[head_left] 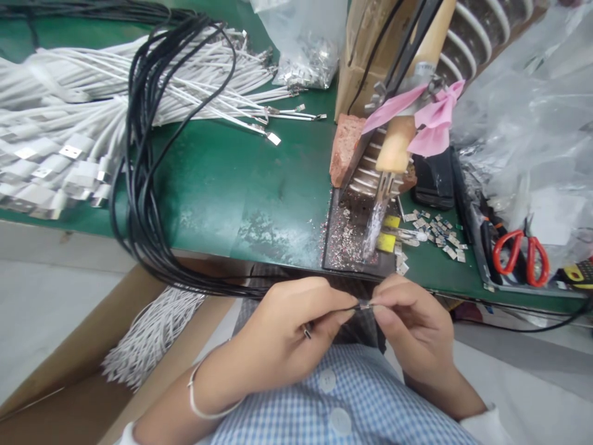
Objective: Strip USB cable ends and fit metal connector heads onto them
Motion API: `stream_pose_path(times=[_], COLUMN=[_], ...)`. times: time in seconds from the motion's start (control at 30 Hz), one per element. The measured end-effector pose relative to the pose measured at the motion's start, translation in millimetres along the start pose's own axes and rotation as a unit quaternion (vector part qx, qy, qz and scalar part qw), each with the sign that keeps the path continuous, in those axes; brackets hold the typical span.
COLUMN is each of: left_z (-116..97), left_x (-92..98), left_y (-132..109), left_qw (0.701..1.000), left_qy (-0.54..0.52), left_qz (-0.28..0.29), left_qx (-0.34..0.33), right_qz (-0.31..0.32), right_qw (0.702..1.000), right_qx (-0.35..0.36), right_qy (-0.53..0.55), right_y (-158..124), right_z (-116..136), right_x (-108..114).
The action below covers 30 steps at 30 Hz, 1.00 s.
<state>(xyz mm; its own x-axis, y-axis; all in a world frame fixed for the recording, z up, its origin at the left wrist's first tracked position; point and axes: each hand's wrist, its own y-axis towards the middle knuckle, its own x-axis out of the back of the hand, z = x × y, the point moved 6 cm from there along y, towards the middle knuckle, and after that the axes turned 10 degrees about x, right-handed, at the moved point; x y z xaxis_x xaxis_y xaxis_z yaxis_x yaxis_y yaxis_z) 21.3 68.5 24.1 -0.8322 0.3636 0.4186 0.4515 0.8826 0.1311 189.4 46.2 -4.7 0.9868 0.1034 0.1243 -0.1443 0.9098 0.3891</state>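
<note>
In front of my lap, at the table's front edge, both hands meet over a thin black cable. My left hand (296, 327) is closed, pinching the cable close to its end between thumb and forefinger. Another small metal tip (307, 332) pokes out of its curled fingers. My right hand (414, 327) pinches a small metal connector (365, 306) at the cable's end; its exact kind is too small to make out. A looped bundle of black cables (143, 142) lies across the table to the left and hangs over the edge towards my left hand.
White USB cables (69, 148) fill the table's left. A wooden-handled soldering iron (396, 145) with pink cloth rests in a coil stand beside a brick (345, 148). Loose small connectors (440, 232), red-handled scissors (521, 256) and plastic bags lie right. A cardboard box (88, 334) stands below left.
</note>
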Motion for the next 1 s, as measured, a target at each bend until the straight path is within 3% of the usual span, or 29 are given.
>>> stream_pose_path(times=[0.27,1.0], left_z=[-2,-11], left_x=[0.1,-1.4], left_y=[0,0], left_qw=[1.0,0.998], left_qy=[0.009,0.061], left_qz=[-0.006,0.014], left_qx=[-0.019,0.031], right_qz=[-0.032,-0.029], right_qw=[0.993,0.982], right_qx=[-0.046,-0.11], right_qy=[0.099,0.151], right_y=[-2,-8], right_z=[-7,-20], right_x=[-3,-18])
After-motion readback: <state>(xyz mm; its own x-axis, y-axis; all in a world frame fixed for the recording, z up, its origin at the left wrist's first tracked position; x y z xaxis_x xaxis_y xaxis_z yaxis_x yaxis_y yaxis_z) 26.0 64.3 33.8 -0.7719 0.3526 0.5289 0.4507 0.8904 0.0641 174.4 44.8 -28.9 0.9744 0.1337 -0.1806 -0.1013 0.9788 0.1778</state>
